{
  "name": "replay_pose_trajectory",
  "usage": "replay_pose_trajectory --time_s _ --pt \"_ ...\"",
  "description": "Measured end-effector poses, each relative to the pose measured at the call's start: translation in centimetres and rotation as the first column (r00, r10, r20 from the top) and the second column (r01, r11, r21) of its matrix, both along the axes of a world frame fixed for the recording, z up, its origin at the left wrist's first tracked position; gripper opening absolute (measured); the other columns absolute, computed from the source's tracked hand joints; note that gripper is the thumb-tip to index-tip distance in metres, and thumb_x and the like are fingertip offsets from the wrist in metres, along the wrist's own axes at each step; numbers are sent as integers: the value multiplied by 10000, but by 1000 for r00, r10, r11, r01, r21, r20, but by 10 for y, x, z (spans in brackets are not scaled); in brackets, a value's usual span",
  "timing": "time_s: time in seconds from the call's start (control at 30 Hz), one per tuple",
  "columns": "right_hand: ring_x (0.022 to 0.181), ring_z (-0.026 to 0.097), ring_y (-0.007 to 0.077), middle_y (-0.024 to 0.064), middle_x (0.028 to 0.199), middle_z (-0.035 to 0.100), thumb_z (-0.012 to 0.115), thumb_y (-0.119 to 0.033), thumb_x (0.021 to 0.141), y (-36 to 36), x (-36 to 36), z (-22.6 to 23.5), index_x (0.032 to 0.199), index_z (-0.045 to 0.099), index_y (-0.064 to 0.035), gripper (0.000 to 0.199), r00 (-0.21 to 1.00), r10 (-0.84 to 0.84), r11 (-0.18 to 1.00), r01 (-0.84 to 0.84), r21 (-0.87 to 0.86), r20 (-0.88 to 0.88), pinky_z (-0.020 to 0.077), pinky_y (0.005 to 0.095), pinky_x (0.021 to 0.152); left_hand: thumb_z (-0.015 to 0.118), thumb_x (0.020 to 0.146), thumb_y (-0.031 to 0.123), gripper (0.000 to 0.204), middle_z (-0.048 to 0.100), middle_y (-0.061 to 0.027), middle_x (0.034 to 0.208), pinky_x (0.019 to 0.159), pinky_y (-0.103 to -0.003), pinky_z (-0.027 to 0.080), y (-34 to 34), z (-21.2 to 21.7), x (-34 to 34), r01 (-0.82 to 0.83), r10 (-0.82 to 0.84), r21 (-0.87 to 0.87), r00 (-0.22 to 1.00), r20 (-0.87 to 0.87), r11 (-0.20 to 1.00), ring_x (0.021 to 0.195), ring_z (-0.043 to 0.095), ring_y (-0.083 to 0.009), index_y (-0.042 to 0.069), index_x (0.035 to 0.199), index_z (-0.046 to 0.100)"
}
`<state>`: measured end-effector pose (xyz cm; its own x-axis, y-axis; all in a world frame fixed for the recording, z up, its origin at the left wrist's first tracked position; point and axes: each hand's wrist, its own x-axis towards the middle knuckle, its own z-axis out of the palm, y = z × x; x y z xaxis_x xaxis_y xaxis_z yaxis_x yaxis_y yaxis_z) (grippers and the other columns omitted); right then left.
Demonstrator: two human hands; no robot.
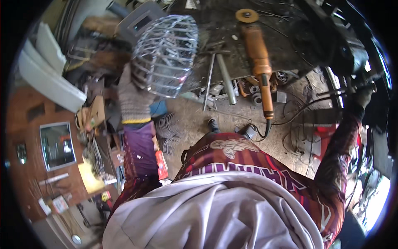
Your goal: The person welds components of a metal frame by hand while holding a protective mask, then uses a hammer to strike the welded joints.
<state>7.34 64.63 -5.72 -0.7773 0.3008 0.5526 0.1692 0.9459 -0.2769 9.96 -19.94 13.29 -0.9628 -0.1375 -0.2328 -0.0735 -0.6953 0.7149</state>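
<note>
An oval cage of shiny metal wire (168, 56) is above the dark workbench, left of the middle. My left hand (134, 93), in a grey knitted glove with a yellow cuff, grips it at its lower left side; the fingers are partly hidden by the cage. Far to the right, my right hand (363, 96) is closed around something beside a thin bar, dim and blurred, so what it holds cannot be made out. An orange angle grinder (256, 54) with a tan disc lies on the bench between my hands, its handle toward me.
A welding mask (143, 24) lies behind the cage. A hammer (214, 56) and a metal tube (226, 79) overhang the workbench's near edge (236, 76). The grinder's black cable (286, 121) runs right. A brown wooden panel (89, 143) with a framed pane stands at left.
</note>
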Motion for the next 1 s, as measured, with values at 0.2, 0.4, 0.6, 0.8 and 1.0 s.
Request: replay_pose_trajectory --time_s 0.2,0.4,0.6,0.8,1.0 --pt "1016 635 254 158 1136 631 664 -346 854 -117 0 26 1270 456 -25 566 993 67 931 -97 -351 -97 521 405 842 513 963 279 360 629 -141 1200 857 -465 560 5 -2 41 34 -31 53 998 -59 998 1038 641 -295 37 1226 562" --pt "1011 635 252 133 1099 641 654 -286 860 -154 37 40 1214 469 -2 490 958 -261 955 274 -113 118 516 379 843 505 967 286 388 608 -154 1235 900 -490 541 -16 -31 44 -24 32 105 997 -77 994 1092 617 -304 31 1257 543" --pt "734 617 195 86 849 632 501 -350 946 -271 112 68 1075 507 61 430 638 -528 567 -227 -792 -560 528 282 681 495 978 253 364 591 -158 1261 946 -492 517 -36 -44 64 -72 95 138 982 -164 988 1126 599 -296 29 1262 537" --pt "747 616 164 121 909 637 564 -383 937 -484 157 118 1174 544 74 515 798 517 570 -591 -571 -310 507 306 700 482 988 250 358 575 -147 1288 941 -508 514 -73 -88 76 -156 204 239 961 -189 958 1129 597 -285 66 1294 519" --pt "814 675 283 185 883 665 630 -328 897 -597 126 95 1184 544 29 465 604 759 432 -190 -882 242 519 356 726 449 1001 265 349 614 -121 1240 967 -435 501 -105 -122 85 61 40 399 970 -241 915 1092 621 -256 48 1252 556"
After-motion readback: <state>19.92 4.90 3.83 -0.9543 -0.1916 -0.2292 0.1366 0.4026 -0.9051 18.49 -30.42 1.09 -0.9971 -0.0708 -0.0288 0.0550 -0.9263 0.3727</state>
